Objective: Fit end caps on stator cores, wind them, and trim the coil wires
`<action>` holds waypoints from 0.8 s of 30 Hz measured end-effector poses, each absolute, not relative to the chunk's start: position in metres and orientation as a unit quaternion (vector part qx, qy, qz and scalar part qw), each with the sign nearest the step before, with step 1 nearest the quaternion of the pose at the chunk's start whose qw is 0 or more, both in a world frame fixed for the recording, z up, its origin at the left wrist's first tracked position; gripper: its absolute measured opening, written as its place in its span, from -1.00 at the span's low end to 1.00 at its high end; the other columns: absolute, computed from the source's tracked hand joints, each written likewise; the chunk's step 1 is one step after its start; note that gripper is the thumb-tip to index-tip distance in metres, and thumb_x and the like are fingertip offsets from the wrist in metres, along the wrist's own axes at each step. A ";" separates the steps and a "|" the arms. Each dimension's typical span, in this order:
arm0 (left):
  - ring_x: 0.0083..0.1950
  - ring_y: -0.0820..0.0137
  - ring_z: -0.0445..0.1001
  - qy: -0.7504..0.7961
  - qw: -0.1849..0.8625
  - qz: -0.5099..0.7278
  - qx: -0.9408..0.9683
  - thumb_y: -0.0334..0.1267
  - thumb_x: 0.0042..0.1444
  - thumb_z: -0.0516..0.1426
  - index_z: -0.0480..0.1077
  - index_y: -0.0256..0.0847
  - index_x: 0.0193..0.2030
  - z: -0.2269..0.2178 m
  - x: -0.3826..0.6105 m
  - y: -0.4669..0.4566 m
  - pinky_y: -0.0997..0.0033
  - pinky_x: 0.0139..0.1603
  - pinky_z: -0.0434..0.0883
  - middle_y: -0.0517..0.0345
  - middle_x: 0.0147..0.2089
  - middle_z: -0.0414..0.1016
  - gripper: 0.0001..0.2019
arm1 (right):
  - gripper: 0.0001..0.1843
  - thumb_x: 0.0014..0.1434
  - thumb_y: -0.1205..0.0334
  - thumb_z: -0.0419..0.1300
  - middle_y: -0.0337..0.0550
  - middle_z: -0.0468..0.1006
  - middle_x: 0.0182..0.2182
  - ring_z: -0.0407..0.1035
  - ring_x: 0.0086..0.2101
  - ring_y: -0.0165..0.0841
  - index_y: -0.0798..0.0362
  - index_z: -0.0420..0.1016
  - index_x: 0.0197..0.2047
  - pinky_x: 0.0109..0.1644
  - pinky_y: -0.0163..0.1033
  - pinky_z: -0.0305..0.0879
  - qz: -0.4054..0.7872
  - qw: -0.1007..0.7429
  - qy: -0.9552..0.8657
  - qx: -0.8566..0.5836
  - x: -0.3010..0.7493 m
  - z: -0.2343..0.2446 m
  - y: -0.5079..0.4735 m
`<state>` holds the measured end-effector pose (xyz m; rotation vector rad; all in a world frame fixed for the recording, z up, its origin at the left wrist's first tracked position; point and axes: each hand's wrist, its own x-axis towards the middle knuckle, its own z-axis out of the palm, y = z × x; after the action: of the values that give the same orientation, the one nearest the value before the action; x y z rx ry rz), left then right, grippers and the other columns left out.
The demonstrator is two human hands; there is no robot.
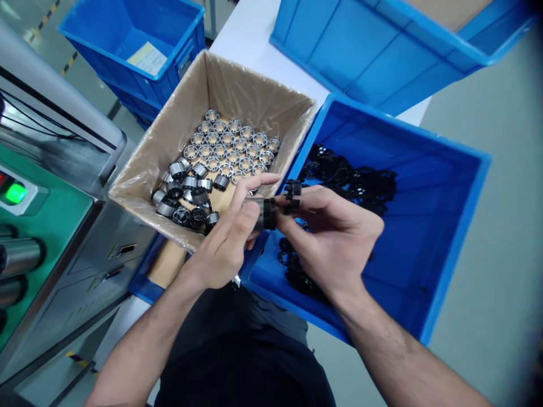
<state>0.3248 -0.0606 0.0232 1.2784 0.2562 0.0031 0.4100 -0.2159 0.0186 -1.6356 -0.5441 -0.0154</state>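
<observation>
My left hand [231,237] grips a small dark cylindrical metal part [266,213] between thumb and fingers, index finger stretched out. My right hand [335,237] pinches a black plastic toothed ring [292,195] right against that part's end. Both hands hover over the gap between a cardboard box [139,186] and a blue bin [458,243]. The plastic-lined box holds several silver metal rings [229,148] in rows, plus loose assembled pieces [186,195]. A heap of black plastic rings [356,178] lies in the blue bin.
A machine with a green panel and lit green button [16,193] stands at the left. Another blue crate [139,51] with a paper slip sits at the back left, and a large blue bin [382,51] at the back right on a white table [250,34].
</observation>
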 end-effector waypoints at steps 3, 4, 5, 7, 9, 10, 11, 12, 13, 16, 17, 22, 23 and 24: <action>-0.37 0.34 0.30 0.125 0.806 -0.004 0.579 0.45 0.66 0.08 0.52 0.12 0.57 0.023 0.323 -0.060 0.29 -0.32 0.35 0.17 -0.26 0.42 -0.35 | -0.82 0.34 0.35 0.61 -0.22 0.81 -0.29 0.67 -0.35 -0.32 -0.08 0.76 -0.23 -0.24 -0.25 0.73 0.008 0.642 -0.221 -0.734 0.409 0.019 -0.216; -0.37 0.35 0.32 0.126 0.807 -0.004 0.576 0.45 0.66 0.08 0.53 0.13 0.56 0.022 0.323 -0.059 0.30 -0.33 0.35 0.17 -0.27 0.44 -0.36 | -0.81 0.31 0.33 0.64 -0.23 0.81 -0.30 0.66 -0.38 -0.34 -0.06 0.75 -0.24 -0.30 -0.28 0.69 0.022 0.650 -0.202 -0.733 0.409 0.019 -0.215; -0.39 0.37 0.34 0.126 0.808 -0.004 0.575 0.45 0.66 0.09 0.54 0.13 0.55 0.021 0.324 -0.059 0.32 -0.34 0.35 0.18 -0.27 0.48 -0.37 | -0.80 0.29 0.32 0.66 -0.24 0.81 -0.30 0.64 -0.40 -0.37 -0.05 0.76 -0.25 -0.33 -0.32 0.67 0.037 0.659 -0.187 -0.728 0.410 0.018 -0.215; -0.42 0.40 0.42 0.132 0.811 -0.006 0.570 0.44 0.63 0.17 0.58 0.06 0.49 0.020 0.327 -0.059 0.37 -0.38 0.36 0.18 -0.28 0.55 -0.38 | -0.81 0.28 0.32 0.68 -0.24 0.82 -0.28 0.66 -0.38 -0.37 -0.05 0.79 -0.22 -0.31 -0.32 0.69 0.054 0.673 -0.185 -0.714 0.413 0.018 -0.214; -0.43 0.39 0.53 0.156 0.816 0.011 0.557 0.48 0.56 0.23 0.64 -0.06 0.31 0.018 0.333 -0.059 0.40 -0.42 0.39 0.14 -0.24 0.65 -0.35 | -0.83 0.30 0.29 0.70 -0.17 0.84 -0.17 0.75 -0.22 -0.26 -0.08 0.83 -0.18 -0.13 -0.19 0.80 0.040 0.670 -0.216 -0.709 0.418 0.020 -0.216; -0.41 0.37 0.59 0.176 0.817 0.029 0.548 0.52 0.52 0.25 0.63 -0.11 0.18 0.018 0.336 -0.058 0.41 -0.43 0.41 0.10 -0.21 0.71 -0.34 | -0.84 0.31 0.25 0.71 -0.12 0.85 -0.09 0.78 -0.11 -0.19 -0.09 0.85 -0.16 -0.01 -0.09 0.84 0.022 0.663 -0.235 -0.711 0.421 0.021 -0.218; -0.39 0.35 0.64 0.199 0.816 0.051 0.540 0.54 0.48 0.27 0.59 -0.12 0.05 0.019 0.339 -0.058 0.42 -0.43 0.44 0.07 -0.17 0.75 -0.33 | -0.84 0.32 0.22 0.71 -0.07 0.85 -0.02 0.79 -0.01 -0.12 -0.11 0.85 -0.16 0.09 0.00 0.85 0.002 0.654 -0.252 -0.713 0.423 0.023 -0.220; -0.37 0.35 0.67 0.222 0.813 0.074 0.533 0.55 0.44 0.30 0.52 -0.12 -0.05 0.019 0.342 -0.057 0.44 -0.43 0.46 0.07 -0.15 0.78 -0.33 | -0.84 0.33 0.20 0.72 -0.05 0.84 0.02 0.79 0.05 -0.08 -0.12 0.85 -0.17 0.16 0.06 0.84 -0.015 0.646 -0.267 -0.715 0.426 0.025 -0.223; -0.39 0.37 0.66 0.242 0.809 0.093 0.527 0.54 0.40 0.33 0.44 -0.11 -0.10 0.020 0.344 -0.056 0.46 -0.43 0.46 0.09 -0.16 0.79 -0.33 | -0.82 0.32 0.20 0.73 -0.05 0.85 0.02 0.79 0.08 -0.06 -0.13 0.84 -0.18 0.20 0.09 0.83 -0.024 0.640 -0.280 -0.715 0.427 0.027 -0.225; -0.56 0.48 0.49 0.265 0.802 0.116 0.523 0.48 0.38 0.39 0.41 -0.08 -0.09 0.021 0.344 -0.054 0.49 -0.49 0.41 0.24 -0.31 0.73 -0.37 | -0.79 0.34 0.29 0.71 -0.16 0.89 -0.05 0.82 -0.02 -0.15 -0.15 0.84 -0.08 0.13 -0.03 0.83 0.002 0.639 -0.298 -0.709 0.427 0.031 -0.231; -0.60 0.51 0.41 0.261 0.801 0.114 0.526 0.46 0.42 0.37 0.44 -0.09 -0.09 0.021 0.343 -0.054 0.48 -0.52 0.36 0.27 -0.37 0.68 -0.39 | -0.76 0.35 0.29 0.71 -0.19 0.90 -0.06 0.83 -0.07 -0.19 -0.15 0.83 0.00 0.06 -0.10 0.84 0.021 0.644 -0.292 -0.707 0.425 0.032 -0.233; -0.49 0.49 0.40 0.216 0.808 0.133 0.532 0.39 0.52 0.34 0.60 -0.08 0.04 0.022 0.340 -0.054 0.48 -0.46 0.40 0.28 -0.39 0.50 -0.48 | -0.67 0.37 0.28 0.70 -0.32 0.87 -0.20 0.76 -0.35 -0.35 -0.16 0.75 0.08 -0.27 -0.29 0.75 0.048 0.684 -0.249 -0.684 0.419 0.034 -0.234; -0.44 0.47 0.45 0.212 0.815 0.125 0.524 0.38 0.52 0.35 0.61 -0.05 0.16 0.022 0.340 -0.054 0.47 -0.42 0.46 0.26 -0.32 0.53 -0.48 | -0.72 0.40 0.32 0.66 -0.30 0.87 -0.18 0.76 -0.34 -0.36 -0.15 0.77 0.06 -0.26 -0.30 0.75 0.045 0.684 -0.251 -0.684 0.419 0.034 -0.234; -0.40 0.44 0.50 0.209 0.824 0.104 0.517 0.36 0.52 0.36 0.60 -0.02 0.27 0.023 0.341 -0.054 0.44 -0.39 0.50 0.22 -0.25 0.57 -0.47 | -0.77 0.44 0.34 0.61 -0.26 0.89 -0.13 0.78 -0.28 -0.34 -0.14 0.79 0.06 -0.21 -0.28 0.77 0.042 0.679 -0.259 -0.685 0.421 0.035 -0.234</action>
<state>0.3408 -0.0541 0.0226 1.0993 0.4437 0.2205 0.4205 -0.2339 0.0346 -1.5391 -0.5817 0.0940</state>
